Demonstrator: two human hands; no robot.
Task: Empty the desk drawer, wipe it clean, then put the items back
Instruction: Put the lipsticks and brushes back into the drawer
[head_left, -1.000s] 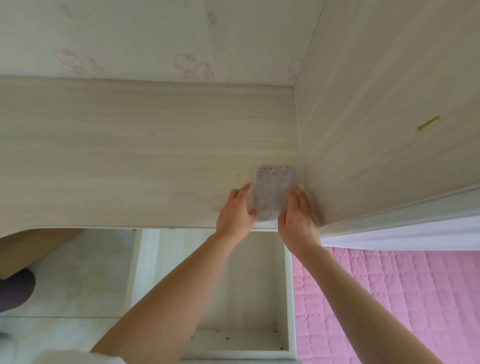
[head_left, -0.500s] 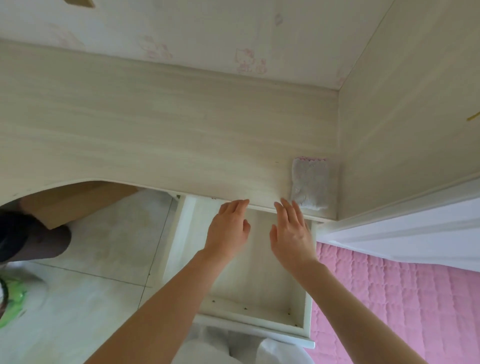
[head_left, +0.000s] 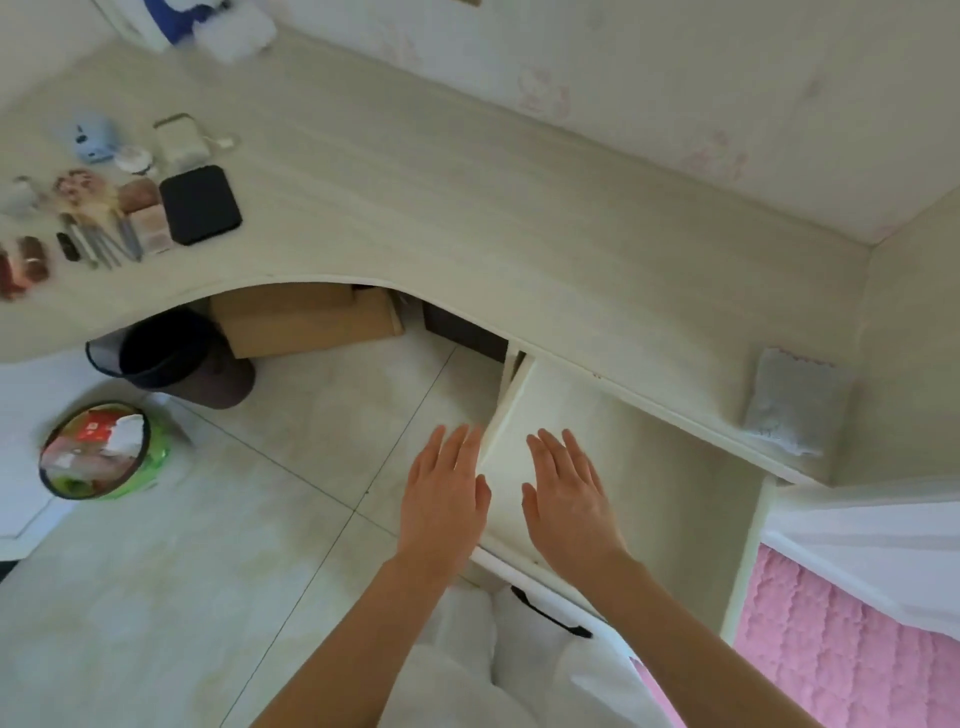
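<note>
The white desk drawer (head_left: 670, 499) stands pulled out below the desk's front edge, and its inside looks bare. My left hand (head_left: 441, 493) hovers flat over the drawer's left wall, fingers straight, holding nothing. My right hand (head_left: 569, 493) is flat above the drawer's inside, also holding nothing. A folded grey cloth (head_left: 789, 400) lies on the desk's right corner, apart from both hands. Several small items lie on the desk at far left: a black pad (head_left: 200, 204), a white case (head_left: 182, 140), a pale blue object (head_left: 93, 136), pens and little pots (head_left: 104, 234).
Under the desk stand a dark bin (head_left: 171, 356) and a cardboard box (head_left: 301, 322). A round green basket (head_left: 101, 449) with rubbish sits on the tiled floor. A pink quilted bed (head_left: 841, 649) lies to the right. The drawer's black handle (head_left: 550, 618) is near my lap.
Both hands let go of the cloth on the desk corner and drew back over the open drawer. My view swung left, bringing the items on the desk into sight.
</note>
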